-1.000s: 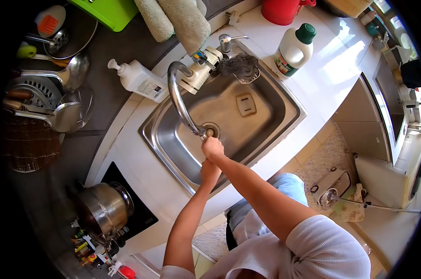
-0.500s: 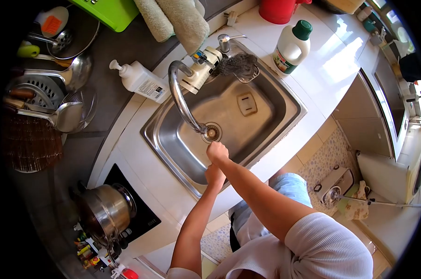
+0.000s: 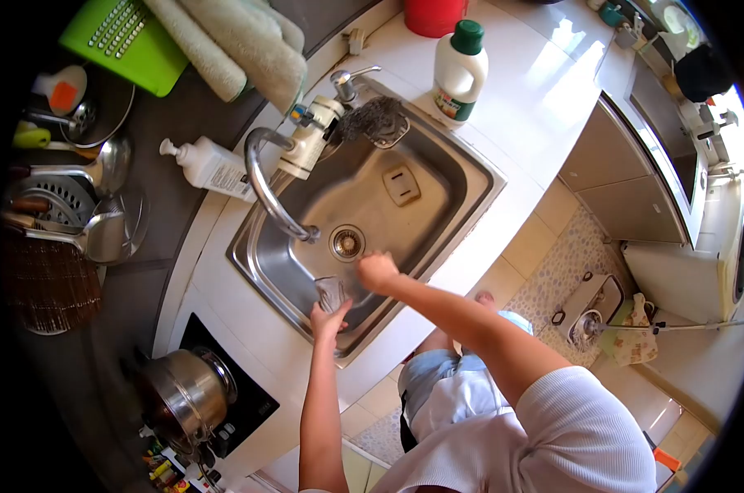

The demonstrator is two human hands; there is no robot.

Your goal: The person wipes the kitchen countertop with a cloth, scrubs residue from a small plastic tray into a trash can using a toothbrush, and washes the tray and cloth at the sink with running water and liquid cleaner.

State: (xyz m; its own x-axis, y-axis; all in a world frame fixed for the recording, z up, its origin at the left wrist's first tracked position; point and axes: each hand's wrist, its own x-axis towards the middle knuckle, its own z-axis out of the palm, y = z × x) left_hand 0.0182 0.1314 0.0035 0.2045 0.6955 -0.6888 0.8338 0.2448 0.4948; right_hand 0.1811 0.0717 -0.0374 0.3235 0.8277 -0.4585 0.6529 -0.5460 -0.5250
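Note:
My left hand (image 3: pixel 329 319) is over the near left part of the steel sink (image 3: pixel 438 283), its fingers round a small clear cup (image 3: pixel 331 289). The cup looks see-through and tilts toward the basin; its exact shape is blurred. Close by on the right, my right hand (image 3: pixel 377 272) is closed in a fist just beside the drain (image 3: pixel 347 242). Whatever it may hold is hidden. The curved chrome faucet (image 3: pixel 261 177) arches over the basin, its spout end beyond both hands. No water stream shows clearly.
Behind the sink stand a white pump bottle (image 3: pixel 212 168) and a dark scouring pad (image 3: pixel 374 119). A green-capped bottle (image 3: pixel 461 74) is on the counter. At left are hanging ladles (image 3: pixel 113 164) and a steel pot (image 3: pixel 187 390) on a black hob (image 3: pixel 253 403).
My hands, close together before, are now apart. The left has moved left and shows the clear cup; the right remains closed near the drain. The camera view has shifted.

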